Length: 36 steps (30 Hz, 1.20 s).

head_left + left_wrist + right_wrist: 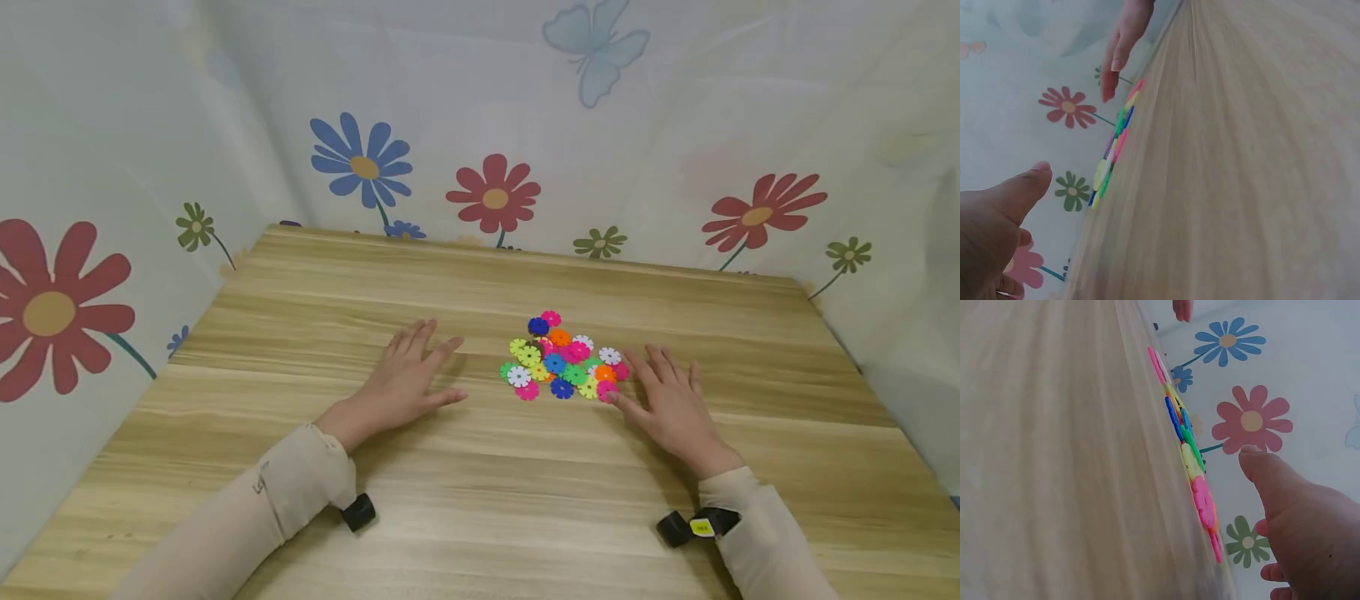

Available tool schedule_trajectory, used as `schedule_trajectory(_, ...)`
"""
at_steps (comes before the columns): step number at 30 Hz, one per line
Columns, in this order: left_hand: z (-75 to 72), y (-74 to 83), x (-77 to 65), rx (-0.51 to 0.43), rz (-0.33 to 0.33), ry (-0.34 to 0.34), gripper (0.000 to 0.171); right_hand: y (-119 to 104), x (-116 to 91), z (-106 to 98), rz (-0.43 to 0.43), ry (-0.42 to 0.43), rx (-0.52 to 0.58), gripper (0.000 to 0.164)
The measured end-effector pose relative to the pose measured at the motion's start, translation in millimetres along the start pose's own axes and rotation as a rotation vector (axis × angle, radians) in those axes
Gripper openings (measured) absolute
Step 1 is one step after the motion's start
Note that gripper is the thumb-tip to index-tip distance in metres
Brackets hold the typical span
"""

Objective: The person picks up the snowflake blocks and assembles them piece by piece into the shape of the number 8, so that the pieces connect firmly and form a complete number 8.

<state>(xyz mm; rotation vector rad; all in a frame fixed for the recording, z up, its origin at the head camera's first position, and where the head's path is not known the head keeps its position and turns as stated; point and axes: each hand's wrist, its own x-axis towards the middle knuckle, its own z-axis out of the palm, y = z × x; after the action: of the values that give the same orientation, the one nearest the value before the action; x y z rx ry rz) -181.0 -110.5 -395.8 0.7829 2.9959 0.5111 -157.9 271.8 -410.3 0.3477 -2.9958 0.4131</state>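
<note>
Several flat plastic snowflake discs (574, 374) lie in a loose, overlapping pile on the wooden table, in pink, blue, yellow, green, orange and white. To the left of the pile, with a gap between, is my left hand (408, 372), its fingers spread and holding nothing. My right hand (670, 402) is close against the pile's right side, fingers extended; its thumb tip lies beside a pink disc (606, 391), and whether they touch I cannot tell. Both wrist views show the discs (1110, 159) edge-on, low on the table, with each thumb apart from them.
The wood-grain table (480, 500) runs back to a white curtain (450, 75) printed with flowers and a butterfly, which also hangs along the sides. A black wrist camera (358, 512) is worn on the left sleeve, and another black camera (675, 528) on the right.
</note>
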Motion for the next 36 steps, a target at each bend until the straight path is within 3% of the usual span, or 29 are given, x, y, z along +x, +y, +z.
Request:
schedule_trajectory(10,-5.0,12.0,8.7,-0.064,0.025,-0.007,0.071,-12,-2,-7,-0.046,0.03,-0.026,0.069)
schedule_trajectory(17,-7.2,23.3,15.5,-0.142,0.02,-0.024,0.056,-23,-1,-10,-0.119,0.075,-0.012,0.058)
schedule_trajectory(27,-1.9,35.0,27.6,-0.17,0.059,0.001,0.047,-35,5,-13,-0.182,0.081,0.016,0.044)
schedule_trajectory(36,3.8,50.1,40.4,-0.196,0.061,-0.029,0.044,-44,10,-14,-0.2,0.084,0.005,0.037)
